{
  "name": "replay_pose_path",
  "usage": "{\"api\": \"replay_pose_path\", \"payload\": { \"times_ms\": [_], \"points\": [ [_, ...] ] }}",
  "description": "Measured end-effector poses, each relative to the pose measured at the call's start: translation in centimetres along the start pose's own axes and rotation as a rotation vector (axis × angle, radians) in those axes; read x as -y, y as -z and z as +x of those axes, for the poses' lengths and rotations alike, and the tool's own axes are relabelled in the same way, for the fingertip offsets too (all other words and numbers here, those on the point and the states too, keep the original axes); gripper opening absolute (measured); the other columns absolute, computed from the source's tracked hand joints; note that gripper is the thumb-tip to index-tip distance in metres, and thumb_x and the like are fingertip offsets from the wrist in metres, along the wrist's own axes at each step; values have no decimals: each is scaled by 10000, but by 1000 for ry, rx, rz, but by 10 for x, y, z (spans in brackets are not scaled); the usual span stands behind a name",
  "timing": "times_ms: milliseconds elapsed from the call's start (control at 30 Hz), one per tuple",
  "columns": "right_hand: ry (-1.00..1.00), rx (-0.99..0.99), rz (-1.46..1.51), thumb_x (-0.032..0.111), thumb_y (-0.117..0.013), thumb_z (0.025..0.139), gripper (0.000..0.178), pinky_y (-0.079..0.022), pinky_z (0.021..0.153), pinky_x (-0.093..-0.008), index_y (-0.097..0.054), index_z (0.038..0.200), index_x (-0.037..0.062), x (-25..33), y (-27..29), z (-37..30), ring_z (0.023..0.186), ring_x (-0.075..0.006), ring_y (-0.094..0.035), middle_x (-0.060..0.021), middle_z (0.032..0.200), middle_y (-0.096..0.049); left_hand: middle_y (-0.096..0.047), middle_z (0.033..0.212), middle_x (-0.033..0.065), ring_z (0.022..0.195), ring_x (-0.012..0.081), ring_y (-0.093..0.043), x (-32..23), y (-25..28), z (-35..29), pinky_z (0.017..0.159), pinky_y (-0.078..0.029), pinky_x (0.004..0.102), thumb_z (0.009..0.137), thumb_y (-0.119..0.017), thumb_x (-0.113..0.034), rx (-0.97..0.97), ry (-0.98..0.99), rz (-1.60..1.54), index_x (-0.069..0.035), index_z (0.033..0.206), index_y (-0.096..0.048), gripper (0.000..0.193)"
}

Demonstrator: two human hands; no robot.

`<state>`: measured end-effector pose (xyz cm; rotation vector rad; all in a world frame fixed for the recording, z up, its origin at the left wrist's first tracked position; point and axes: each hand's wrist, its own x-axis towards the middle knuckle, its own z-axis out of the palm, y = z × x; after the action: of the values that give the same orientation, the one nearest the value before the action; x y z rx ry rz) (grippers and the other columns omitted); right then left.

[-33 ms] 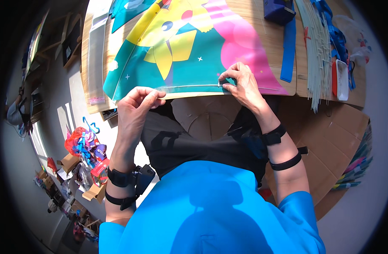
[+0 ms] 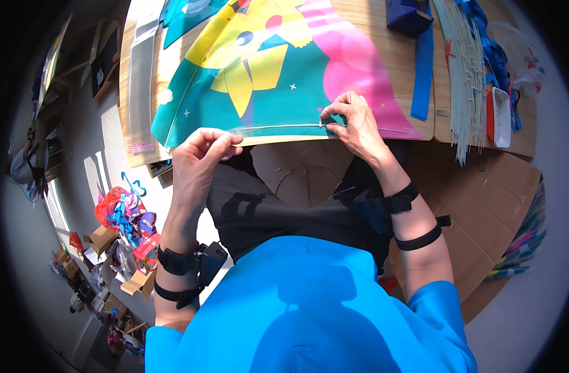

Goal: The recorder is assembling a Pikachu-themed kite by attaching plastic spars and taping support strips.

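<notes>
A colourful kite sail point(image 2: 272, 99), teal, pink and yellow with a printed yellow cartoon figure, is spread on the wooden table. A thin white rod point(image 2: 278, 127) runs along its near border. My left hand point(image 2: 200, 155) is closed at the sail's near edge, thumb against bent fingers, beside the rod's left part; the fingers hide what exactly is pinched. Farther right, my right hand point(image 2: 356, 127) pinches the rod between thumb and forefinger, where a small pale fitting point(image 2: 321, 124) crosses it.
On the right of the table point(image 2: 384, 56) lie a bundle of pale thin rods point(image 2: 461, 81), a blue strap point(image 2: 423, 81) beneath a dark blue block point(image 2: 409, 15), and a white tray point(image 2: 501, 118). Cardboard point(image 2: 464, 211) stands below right. Bags and boxes point(image 2: 126, 217) litter the left floor.
</notes>
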<state>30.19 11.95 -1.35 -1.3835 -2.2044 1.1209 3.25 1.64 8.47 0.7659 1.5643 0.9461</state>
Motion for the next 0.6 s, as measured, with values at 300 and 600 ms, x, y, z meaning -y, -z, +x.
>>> {"api": "replay_pose_path", "payload": {
  "times_ms": [300,600],
  "points": [
    [2,-1,2,-11,-774,626,314,-450,855,-380,-703,910,100,1,0,-3,964,-262,-525,-76,968,-522,-692,946,94,832,128,-654,1,-3,-1,810,-491,246,945,-610,-205,-9,9,2,-25,945,-623,181],
    [22,-151,44,147,-712,755,94,-435,815,-394,-723,821,81,-2,-10,-4,927,-262,-531,-83,926,-562,-682,945,58,826,104,-651,14,8,-6,781,-490,213,951,-603,-220,-25,8,18,-46,959,-625,176]
  ]
}}
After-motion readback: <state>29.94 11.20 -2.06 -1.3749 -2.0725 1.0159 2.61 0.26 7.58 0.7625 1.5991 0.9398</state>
